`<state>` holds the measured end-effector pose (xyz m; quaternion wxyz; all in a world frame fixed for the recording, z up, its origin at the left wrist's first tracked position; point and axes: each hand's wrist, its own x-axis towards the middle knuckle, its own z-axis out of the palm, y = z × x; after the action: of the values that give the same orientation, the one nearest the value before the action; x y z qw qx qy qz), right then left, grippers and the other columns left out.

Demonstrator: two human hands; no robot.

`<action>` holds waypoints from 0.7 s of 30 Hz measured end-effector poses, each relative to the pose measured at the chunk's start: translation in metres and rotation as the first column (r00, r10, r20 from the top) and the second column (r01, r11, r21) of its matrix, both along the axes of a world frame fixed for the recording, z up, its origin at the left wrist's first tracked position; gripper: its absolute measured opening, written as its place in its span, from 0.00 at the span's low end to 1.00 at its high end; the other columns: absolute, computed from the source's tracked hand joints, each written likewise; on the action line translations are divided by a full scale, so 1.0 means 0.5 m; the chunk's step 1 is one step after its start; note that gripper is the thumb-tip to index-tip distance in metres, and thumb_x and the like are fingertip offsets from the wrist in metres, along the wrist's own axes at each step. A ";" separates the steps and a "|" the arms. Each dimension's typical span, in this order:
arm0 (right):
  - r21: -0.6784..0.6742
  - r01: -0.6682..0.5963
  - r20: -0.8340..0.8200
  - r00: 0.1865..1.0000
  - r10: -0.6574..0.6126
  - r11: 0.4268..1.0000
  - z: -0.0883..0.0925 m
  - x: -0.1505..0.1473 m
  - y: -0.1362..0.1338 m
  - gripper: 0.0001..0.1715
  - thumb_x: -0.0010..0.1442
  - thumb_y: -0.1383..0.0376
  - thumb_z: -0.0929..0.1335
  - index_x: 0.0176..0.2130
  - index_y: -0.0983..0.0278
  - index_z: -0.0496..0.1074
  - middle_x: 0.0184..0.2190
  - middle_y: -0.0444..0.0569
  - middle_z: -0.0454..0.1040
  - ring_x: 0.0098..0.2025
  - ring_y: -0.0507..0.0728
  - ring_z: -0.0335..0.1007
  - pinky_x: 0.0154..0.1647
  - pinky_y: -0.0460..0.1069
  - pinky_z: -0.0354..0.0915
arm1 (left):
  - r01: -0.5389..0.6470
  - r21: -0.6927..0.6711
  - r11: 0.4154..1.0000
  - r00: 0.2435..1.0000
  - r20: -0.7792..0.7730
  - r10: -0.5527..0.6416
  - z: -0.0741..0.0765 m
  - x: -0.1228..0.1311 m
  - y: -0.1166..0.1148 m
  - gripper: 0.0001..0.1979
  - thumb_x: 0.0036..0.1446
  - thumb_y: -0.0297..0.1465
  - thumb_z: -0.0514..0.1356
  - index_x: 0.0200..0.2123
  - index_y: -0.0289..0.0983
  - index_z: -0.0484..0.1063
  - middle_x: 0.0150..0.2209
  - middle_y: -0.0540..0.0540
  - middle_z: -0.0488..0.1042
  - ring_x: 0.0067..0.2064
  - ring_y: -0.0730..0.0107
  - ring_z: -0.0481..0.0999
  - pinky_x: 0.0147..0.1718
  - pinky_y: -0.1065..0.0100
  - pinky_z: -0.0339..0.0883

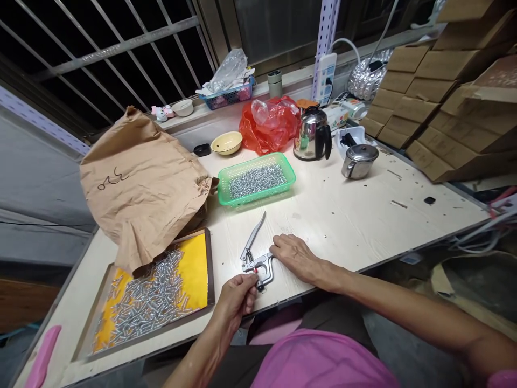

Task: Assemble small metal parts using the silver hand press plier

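Note:
A pair of silver hand-press pliers (251,264) lies on the table near its front edge, handles spread apart, with a spring between them. Curled over the end of the lower handle, my right hand (297,257) grips it against the table. My left hand (238,295) pinches at the jaws, beside a small red part; what sits between thumb and fingertip is too small to make out. Left of that hand, a shallow tray (210,269) with a yellow lining holds many small metal pieces (155,296). A green basket (293,175) beyond the pliers holds more such pieces.
A large brown paper bag (149,183) leans over the tray. Behind are a cream bowl (226,143), a red plastic bag (262,129), a steel kettle (311,134) and a lidded metal cup (359,161). Cardboard boxes (428,97) stack at right; a pink handle (43,355) lies front left.

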<state>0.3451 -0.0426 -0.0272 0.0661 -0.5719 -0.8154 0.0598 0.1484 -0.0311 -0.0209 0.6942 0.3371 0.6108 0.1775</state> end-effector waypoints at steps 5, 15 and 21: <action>-0.006 0.003 -0.009 1.000 -0.003 1.000 0.002 0.000 -0.002 0.09 0.63 0.73 0.60 0.36 0.65 0.68 0.38 0.50 0.67 0.40 0.56 0.61 0.37 0.50 0.55 | 0.022 -0.004 1.000 0.999 -0.040 -0.022 -0.004 -0.001 0.000 0.18 0.41 0.40 0.67 0.27 0.34 0.65 0.15 0.56 0.68 0.11 0.85 0.58 0.09 0.81 0.50; -0.018 0.014 -0.040 0.999 -0.015 1.000 -0.003 -0.005 -0.016 0.08 0.62 0.74 0.61 0.36 0.65 0.68 0.38 0.51 0.67 0.39 0.57 0.63 0.37 0.50 0.57 | 0.150 -0.132 0.980 0.977 -0.130 -0.167 0.012 0.002 0.029 0.12 0.45 0.33 0.66 0.27 0.33 0.67 0.14 0.52 0.70 0.12 0.79 0.66 0.10 0.80 0.59; -0.092 -0.078 -0.137 0.988 0.065 0.993 0.036 0.037 0.026 0.31 0.51 0.55 0.72 0.51 0.65 0.65 0.56 0.59 0.59 0.56 0.65 0.56 0.51 0.58 0.57 | 0.142 -0.143 0.979 0.979 -0.125 -0.161 0.021 0.006 0.024 0.07 0.51 0.29 0.62 0.26 0.33 0.67 0.15 0.52 0.70 0.12 0.79 0.67 0.10 0.80 0.61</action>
<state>0.3638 -0.0296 -0.0093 0.0907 -0.5396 -0.8252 0.1401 0.1515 -0.0189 -0.0105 0.6835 0.3469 0.6394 0.0596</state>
